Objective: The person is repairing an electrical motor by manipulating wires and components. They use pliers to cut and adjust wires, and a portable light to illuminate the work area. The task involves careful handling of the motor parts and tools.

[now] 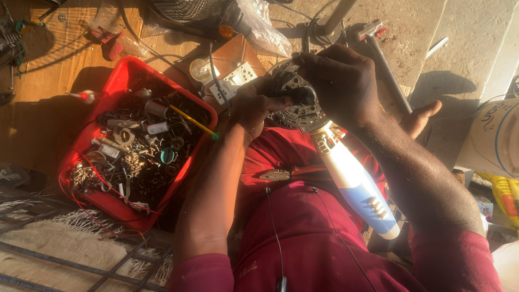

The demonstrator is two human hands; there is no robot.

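Observation:
My left hand (254, 105) grips the dark front part of a small electric motor (294, 100) with a round metal housing. On the motor's far side my right hand (340, 81) closes over the top of it. The motor sits on the end of a white and blue plastic appliance body (354, 181) that lies across my lap, over dark red clothing. The fingers cover much of the motor's middle.
A red plastic tray (121, 73) full of screws, wires and small metal parts stands at my left on a wooden board. A white socket block (232, 81) lies beyond the hands. A hammer (381, 51), a plastic bag (257, 21) and a white bucket (494, 138) are nearby.

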